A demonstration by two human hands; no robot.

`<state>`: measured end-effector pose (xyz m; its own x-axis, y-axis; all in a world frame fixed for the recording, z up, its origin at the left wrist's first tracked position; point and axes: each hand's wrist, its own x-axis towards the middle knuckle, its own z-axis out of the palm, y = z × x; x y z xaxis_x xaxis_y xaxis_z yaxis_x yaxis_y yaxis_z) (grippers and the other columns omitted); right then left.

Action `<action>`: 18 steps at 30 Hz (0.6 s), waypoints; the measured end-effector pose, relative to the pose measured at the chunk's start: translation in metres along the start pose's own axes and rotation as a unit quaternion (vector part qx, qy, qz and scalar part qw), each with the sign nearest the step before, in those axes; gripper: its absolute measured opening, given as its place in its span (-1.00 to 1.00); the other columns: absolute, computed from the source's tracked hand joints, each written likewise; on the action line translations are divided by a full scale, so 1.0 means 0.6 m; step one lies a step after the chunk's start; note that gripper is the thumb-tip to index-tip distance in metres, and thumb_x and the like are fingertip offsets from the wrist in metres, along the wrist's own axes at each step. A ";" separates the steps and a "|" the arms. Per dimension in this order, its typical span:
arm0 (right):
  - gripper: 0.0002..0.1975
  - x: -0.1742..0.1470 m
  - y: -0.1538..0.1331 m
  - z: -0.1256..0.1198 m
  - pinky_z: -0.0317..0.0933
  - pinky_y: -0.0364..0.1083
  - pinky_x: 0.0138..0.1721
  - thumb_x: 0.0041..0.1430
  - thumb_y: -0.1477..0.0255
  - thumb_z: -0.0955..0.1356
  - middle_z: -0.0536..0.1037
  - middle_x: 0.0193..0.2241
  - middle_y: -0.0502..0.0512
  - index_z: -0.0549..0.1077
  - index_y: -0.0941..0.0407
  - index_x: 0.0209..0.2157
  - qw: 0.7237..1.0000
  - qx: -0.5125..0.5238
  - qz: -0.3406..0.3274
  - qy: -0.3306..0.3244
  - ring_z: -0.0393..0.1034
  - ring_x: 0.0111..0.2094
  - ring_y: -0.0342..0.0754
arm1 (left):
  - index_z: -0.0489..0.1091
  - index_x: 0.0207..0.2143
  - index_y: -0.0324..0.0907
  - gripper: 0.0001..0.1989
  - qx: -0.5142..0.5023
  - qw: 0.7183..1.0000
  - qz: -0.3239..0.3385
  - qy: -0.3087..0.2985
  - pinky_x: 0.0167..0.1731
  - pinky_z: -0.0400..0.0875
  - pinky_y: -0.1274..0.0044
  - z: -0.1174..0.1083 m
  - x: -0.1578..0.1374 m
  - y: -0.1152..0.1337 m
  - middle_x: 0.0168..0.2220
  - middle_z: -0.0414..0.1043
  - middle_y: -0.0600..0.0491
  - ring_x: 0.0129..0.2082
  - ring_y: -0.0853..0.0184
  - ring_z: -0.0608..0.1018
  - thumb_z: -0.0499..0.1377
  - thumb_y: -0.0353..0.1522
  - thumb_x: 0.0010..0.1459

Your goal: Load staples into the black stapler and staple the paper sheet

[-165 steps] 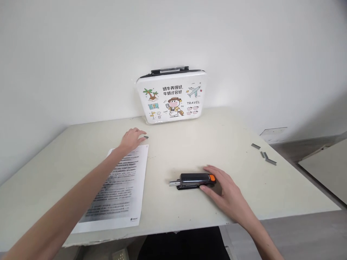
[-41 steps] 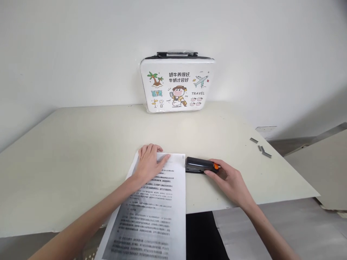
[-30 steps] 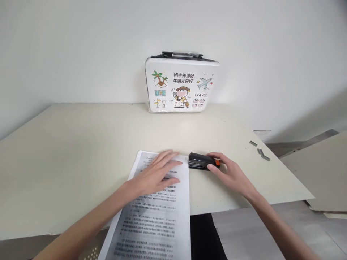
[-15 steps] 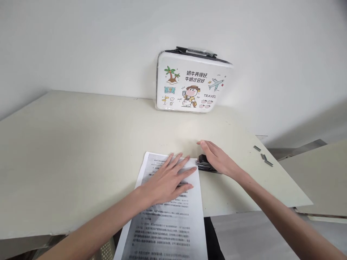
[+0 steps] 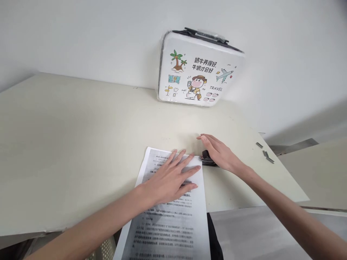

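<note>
Printed sheets of paper (image 5: 173, 224) lie on the table and reach past its front edge. My left hand (image 5: 169, 180) rests flat on their upper part, fingers spread. At the top right corner of the paper is a black stapler (image 5: 206, 156), its front end at the corner. My right hand (image 5: 221, 153) is over the stapler, palm on its top and fingers curved past its far side. Most of the stapler's rear is hidden under that hand.
A white cartoon-printed case (image 5: 200, 72) with a black handle stands at the back against the wall. Several grey staple strips (image 5: 267, 156) lie near the right edge of the table (image 5: 81, 144). Part of a perforated chair seat (image 5: 105, 249) shows below the front edge.
The camera view has shifted slightly, so the case looks larger and higher. Both hands keep nearly the same places on the paper and the stapler.
</note>
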<state>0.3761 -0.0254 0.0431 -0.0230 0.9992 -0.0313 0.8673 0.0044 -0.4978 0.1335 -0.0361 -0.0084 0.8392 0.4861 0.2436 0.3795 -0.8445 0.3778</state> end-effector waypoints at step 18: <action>-0.40 -0.001 -0.017 0.002 0.29 0.23 0.21 0.51 0.03 -0.02 0.45 0.28 0.08 0.51 -0.04 0.05 0.997 -0.075 0.000 -0.030 0.38 0.24 0.18 | 0.22 0.40 -0.03 -0.44 0.028 0.999 -0.005 -0.026 0.46 -0.18 0.03 0.003 0.002 0.002 0.52 -0.06 -0.06 0.52 -0.03 -0.03 -0.11 -0.03 0.51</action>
<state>0.3664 -0.0259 0.0473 -0.0494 0.9952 -0.0844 0.9317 0.0155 -0.3628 0.1355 -0.0370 -0.0091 0.8541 0.4829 0.1933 0.4070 -0.8518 0.3297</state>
